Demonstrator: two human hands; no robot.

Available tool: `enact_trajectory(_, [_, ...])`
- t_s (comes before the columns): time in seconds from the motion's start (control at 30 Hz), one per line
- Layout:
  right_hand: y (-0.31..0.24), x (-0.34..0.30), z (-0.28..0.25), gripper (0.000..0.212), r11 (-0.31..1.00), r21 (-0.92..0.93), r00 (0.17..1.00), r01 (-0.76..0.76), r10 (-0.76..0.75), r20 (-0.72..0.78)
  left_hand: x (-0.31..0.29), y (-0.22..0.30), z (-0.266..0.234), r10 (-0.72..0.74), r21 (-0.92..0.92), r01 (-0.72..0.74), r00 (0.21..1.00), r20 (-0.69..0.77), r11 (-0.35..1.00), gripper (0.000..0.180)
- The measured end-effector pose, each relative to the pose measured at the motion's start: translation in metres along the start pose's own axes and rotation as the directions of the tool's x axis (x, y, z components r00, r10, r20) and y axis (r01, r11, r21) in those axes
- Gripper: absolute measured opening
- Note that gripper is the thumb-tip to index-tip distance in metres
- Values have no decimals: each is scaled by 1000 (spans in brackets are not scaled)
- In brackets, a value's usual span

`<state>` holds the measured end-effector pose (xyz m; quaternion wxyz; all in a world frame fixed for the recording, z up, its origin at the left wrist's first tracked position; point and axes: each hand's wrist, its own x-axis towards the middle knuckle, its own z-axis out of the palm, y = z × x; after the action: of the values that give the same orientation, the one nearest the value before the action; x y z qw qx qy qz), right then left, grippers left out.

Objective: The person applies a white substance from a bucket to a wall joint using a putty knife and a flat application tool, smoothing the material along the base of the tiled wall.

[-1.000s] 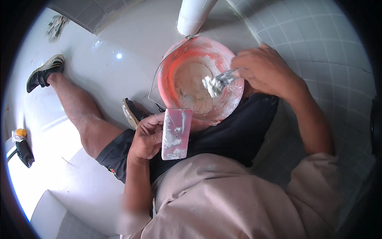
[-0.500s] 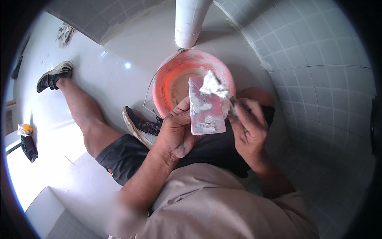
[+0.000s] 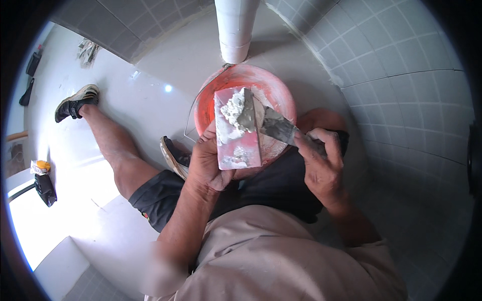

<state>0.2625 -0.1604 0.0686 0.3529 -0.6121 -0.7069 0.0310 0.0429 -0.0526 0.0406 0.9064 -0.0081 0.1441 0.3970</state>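
Note:
My left hand (image 3: 207, 163) grips a flat pink rectangular board (image 3: 239, 150) from its left and lower side. Patches of pale paste are smeared over the board, and a thick white lump of paste (image 3: 236, 109) sits on its upper part. In my right hand (image 3: 323, 163) is a putty knife (image 3: 277, 126), its blade coated grey and pointing left. The blade's end lies against the paste at the board's right edge. Right below the board stands an orange-pink bucket (image 3: 280, 90) with a thin wire handle; its inner wall is streaked with pale residue.
A white vertical pipe (image 3: 234, 30) rises behind the bucket. Grey tiled walls (image 3: 381, 100) close in on the right and at the back. My legs spread around the bucket. At the left lie a black pouch (image 3: 45, 189), a yellow-topped package (image 3: 41, 166) and some debris (image 3: 88, 52).
The board has shifted left and turned more upright in my left hand. The putty knife, earlier blurred and loaded with paste, now presses against the board, where the paste lump sits.

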Motion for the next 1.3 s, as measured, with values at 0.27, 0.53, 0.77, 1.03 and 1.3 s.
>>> enact_trajectory(0.27, [-19, 10, 14, 35, 23, 810, 753, -586, 386, 533, -6, 3, -8, -55, 194, 66, 997, -58, 979, 41])
enact_trajectory(0.53, [-17, -11, 22, 24, 64, 754, 717, -654, 371, 590, -8, 3, -12, -64, 198, 67, 998, -20, 978, 40])
enact_trajectory(0.77, [-12, -24, 8, 27, 227, 707, 713, -670, 465, 526, -15, 33, -26, -29, 285, 29, 1000, -7, 958, 40])
enact_trajectory(1.03, [-17, 14, 35, 48, 931, 363, 997, -50, 66, -33, -6, 4, -16, -63, 212, 68, 998, -31, 975, 41])
enact_trajectory(1.3, [-22, -8, 41, 53, 961, 257, 994, -101, 87, 68, -4, 19, -16, -23, 163, 18, 999, 28, 986, 42])
